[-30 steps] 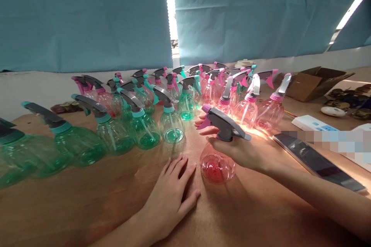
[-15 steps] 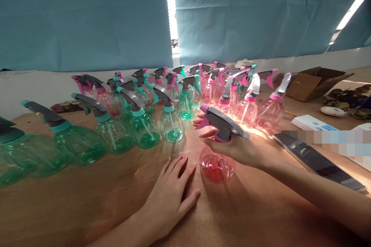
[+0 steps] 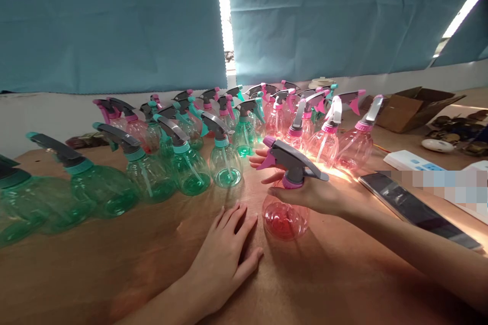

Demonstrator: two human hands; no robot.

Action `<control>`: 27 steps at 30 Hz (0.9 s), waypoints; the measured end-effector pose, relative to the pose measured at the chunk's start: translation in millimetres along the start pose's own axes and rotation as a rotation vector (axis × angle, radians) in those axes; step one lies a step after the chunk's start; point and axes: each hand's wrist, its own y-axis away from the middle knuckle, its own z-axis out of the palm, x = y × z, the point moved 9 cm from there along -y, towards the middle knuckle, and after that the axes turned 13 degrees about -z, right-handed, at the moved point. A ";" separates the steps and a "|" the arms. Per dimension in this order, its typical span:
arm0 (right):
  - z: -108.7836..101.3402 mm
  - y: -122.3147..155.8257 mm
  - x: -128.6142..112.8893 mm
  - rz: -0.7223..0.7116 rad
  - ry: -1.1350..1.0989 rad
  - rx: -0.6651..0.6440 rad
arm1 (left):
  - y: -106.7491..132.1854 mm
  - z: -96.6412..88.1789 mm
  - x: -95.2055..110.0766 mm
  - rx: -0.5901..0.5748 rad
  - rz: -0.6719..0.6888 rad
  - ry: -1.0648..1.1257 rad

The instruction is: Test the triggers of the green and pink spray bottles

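A clear pink spray bottle with a grey and pink trigger head stands upright on the wooden table, its nozzle pointing left. My right hand is around its neck, thumb in front and fingers stretched out behind, apart from each other; whether the palm touches the bottle is hidden. Palm down on the table to the left, my left hand lies with fingers spread and nothing in it. Beyond it is a green spray bottle with a turquoise collar.
More green spray bottles line the left side. Several pink ones stand at the back right. A phone, a white power strip and an open cardboard box are on the right. Blue curtains hang behind.
My right hand's fingers have spread a little wider around the pink bottle's neck, and the thumb has shifted slightly. The bottle and my left hand have stayed in place.
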 end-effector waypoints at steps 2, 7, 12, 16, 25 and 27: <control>0.3 -0.8 -0.9 0.014 -0.008 -0.014 | 0.1 -0.2 0.3 0.002 0.003 0.000; 0.9 0.7 3.2 0.083 -0.015 -0.033 | 0.8 -0.6 0.8 0.008 0.005 0.006; -0.9 3.9 6.1 0.091 -0.012 0.010 | 1.3 0.0 0.5 0.010 0.007 0.009; -4.0 5.0 4.8 0.096 -0.015 0.085 | 1.1 0.2 0.0 0.010 0.007 0.008; -5.8 7.6 6.9 0.090 -0.010 0.145 | 0.3 -0.8 1.0 0.008 0.003 -0.006; -6.1 8.7 9.6 0.117 0.000 0.144 | 0.2 -1.3 1.0 0.012 0.003 -0.002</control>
